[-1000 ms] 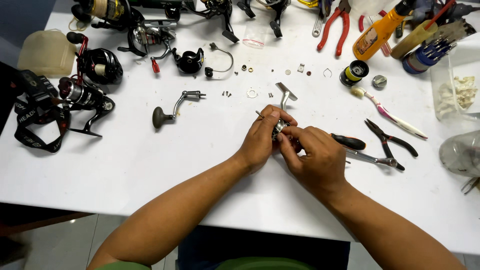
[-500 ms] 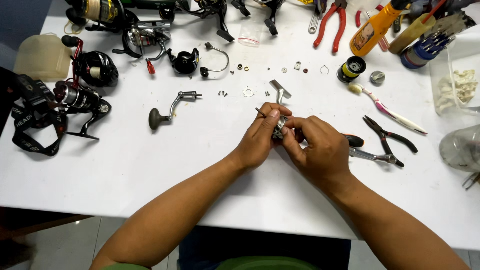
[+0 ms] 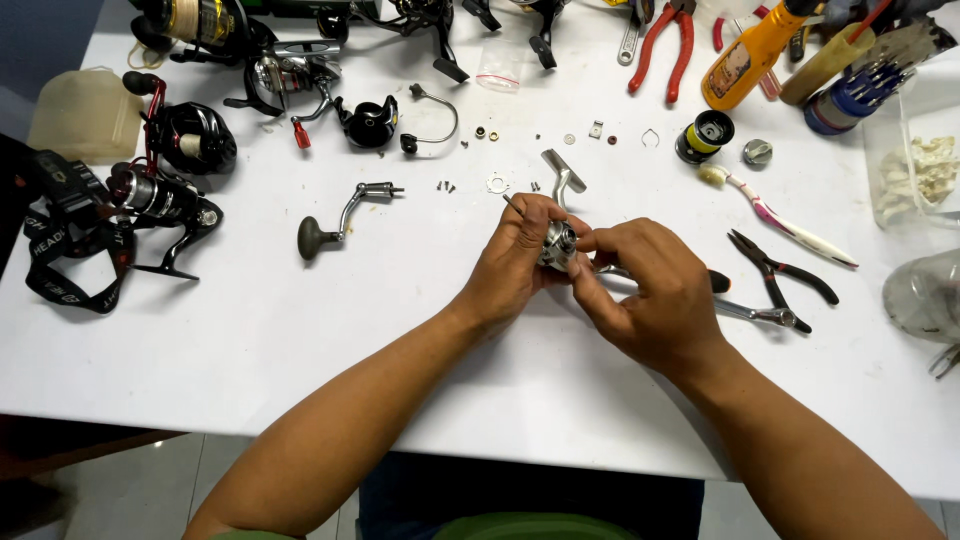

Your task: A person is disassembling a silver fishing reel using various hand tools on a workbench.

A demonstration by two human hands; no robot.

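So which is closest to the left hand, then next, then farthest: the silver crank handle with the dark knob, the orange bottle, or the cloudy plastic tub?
From the left hand:
1. Silver crank handle with dark knob, just left.
2. Orange bottle, top right.
3. Cloudy plastic tub, far left edge.

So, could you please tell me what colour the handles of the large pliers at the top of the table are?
Red; the large pliers show in the head view.

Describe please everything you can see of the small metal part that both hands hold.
The reel body is small, silvery and looks like metal, with a round face toward the camera. A flat silver stem rises from it at the top. It is held above the white table, between the fingers of the left hand and the right hand. A thin rod sticks out by the left fingers. Its lower side is hidden.
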